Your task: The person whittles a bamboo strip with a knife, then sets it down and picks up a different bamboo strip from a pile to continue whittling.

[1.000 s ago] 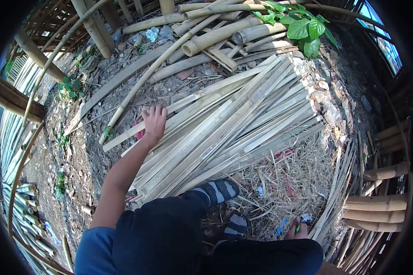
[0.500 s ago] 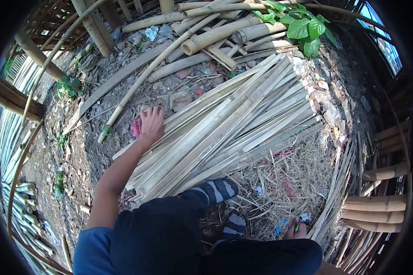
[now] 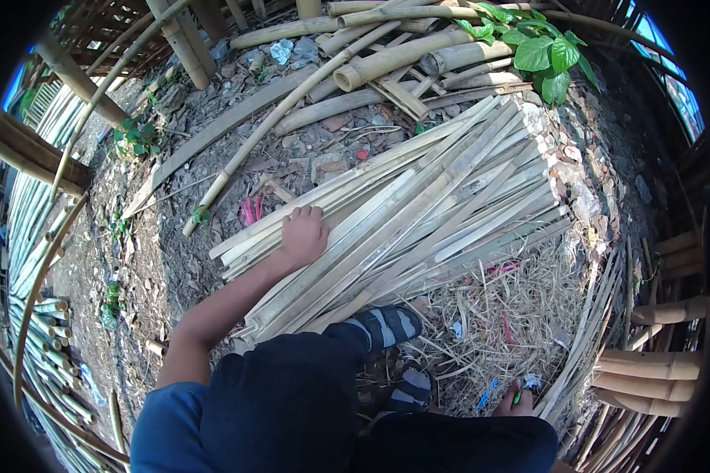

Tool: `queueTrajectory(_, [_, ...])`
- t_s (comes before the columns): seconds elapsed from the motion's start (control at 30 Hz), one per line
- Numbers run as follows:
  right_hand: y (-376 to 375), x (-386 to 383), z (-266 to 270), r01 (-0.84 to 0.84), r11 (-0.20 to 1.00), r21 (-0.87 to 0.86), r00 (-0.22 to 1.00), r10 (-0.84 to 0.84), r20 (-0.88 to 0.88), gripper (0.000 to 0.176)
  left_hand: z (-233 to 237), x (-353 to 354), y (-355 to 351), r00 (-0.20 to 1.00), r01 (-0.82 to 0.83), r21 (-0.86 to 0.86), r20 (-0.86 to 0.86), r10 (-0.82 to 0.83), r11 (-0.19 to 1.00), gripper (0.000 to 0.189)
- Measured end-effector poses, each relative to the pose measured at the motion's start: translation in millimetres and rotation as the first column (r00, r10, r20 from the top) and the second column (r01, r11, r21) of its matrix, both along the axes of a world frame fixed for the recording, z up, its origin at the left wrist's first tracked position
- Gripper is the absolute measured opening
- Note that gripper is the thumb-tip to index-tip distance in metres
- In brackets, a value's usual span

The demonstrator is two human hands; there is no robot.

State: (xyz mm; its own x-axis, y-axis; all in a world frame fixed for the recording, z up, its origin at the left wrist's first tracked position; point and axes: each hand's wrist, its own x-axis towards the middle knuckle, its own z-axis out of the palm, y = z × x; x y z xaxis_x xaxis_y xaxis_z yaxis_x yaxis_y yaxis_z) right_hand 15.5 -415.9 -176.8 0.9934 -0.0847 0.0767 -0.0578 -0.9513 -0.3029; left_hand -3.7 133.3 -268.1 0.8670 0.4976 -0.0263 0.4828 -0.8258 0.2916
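Long split bamboo strips (image 3: 402, 197) lie in a slanting pile in front of me. My left hand (image 3: 304, 236) is on the left part of the pile, its fingers bent and pressed together over some strips; the fingertips are hidden. Low on the right, my right hand (image 3: 513, 400) is closed around a small green object (image 3: 517, 397), mostly hidden by the fingers. Beside it on the ground lies a blue item (image 3: 487, 393). Pink strings (image 3: 251, 210) rest just past the pile's left end.
Thick bamboo poles (image 3: 386, 63) and a leafy plant (image 3: 551, 59) are beyond the pile. Dry shavings (image 3: 489, 315) cover ground near my sandaled foot (image 3: 386, 326). Upright posts (image 3: 183, 43) stand at the upper left, and more poles (image 3: 51, 347) lie at the far left.
My left hand has moved right, from beside the pink strings onto the strips, and its fingers have drawn together. Strips at the pile's left end have shifted. The camera view has moved slightly.
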Motion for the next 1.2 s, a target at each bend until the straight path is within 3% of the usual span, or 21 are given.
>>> queueTrajectory(0.1, [-18.2,0.9,-16.0,-0.045,0.998,0.034,0.999,0.045,0.004,0.032,-4.3,-21.1,-37.0,0.997,-0.008,0.116,-0.075,0.017,0.993,0.036])
queueTrajectory(0.23, [-20.8,2.2,-20.6,-0.062,0.996,0.058,0.998,0.062,0.014,0.032,-13.1,-28.3,-41.1,0.994,-0.07,0.035,-0.084,0.073,0.997,0.035])
queueTrajectory(0.43, [-12.1,0.5,-12.1,-0.011,0.999,0.041,1.0,0.01,0.025,0.034,-27.9,-20.5,-9.0,0.995,-0.088,-0.258,-0.078,0.07,0.962,0.036])
queueTrajectory(0.5, [-12.8,1.1,-11.2,-0.019,1.0,0.023,1.0,0.019,-0.003,0.035,-35.6,-16.4,5.4,0.992,-0.082,-0.448,-0.127,0.028,0.89,0.033])
queueTrajectory(0.7, [-27.1,3.4,-23.1,-0.08,0.996,0.045,0.997,0.08,0.016,0.033,-8.2,0.1,57.8,0.991,-0.13,-0.618,-0.092,0.092,0.776,0.028])
queueTrajectory(0.83, [8.1,0.4,11.8,0.114,0.993,-0.013,0.984,-0.114,-0.14,0.033,-0.9,-1.8,60.7,0.988,-0.149,-0.628,-0.059,0.145,0.763,0.026])
queueTrajectory(0.9, [-0.9,0.8,-0.3,-0.029,0.999,-0.018,1.0,0.029,0.009,0.034,-7.4,-3.9,59.4,0.989,-0.141,-0.588,-0.045,0.142,0.797,0.025])
queueTrajectory(0.97, [-2.4,0.5,-1.6,-0.004,1.0,-0.011,1.0,0.004,0.013,0.032,-12.7,-5.2,58.9,0.989,-0.132,-0.585,-0.029,0.143,0.8,0.025])
queueTrajectory(1.03, [0.5,1.0,-0.8,-0.153,0.988,-0.015,0.975,0.154,0.163,0.039,-12.1,-5.8,58.1,0.987,-0.145,-0.565,-0.022,0.161,0.812,0.025])
queueTrajectory(1.2, [3.0,-0.3,2.0,-0.135,0.991,0.015,0.977,0.13,0.168,0.039,-10.7,-7.5,54.6,0.987,-0.14,-0.558,-0.018,0.157,0.818,0.025])
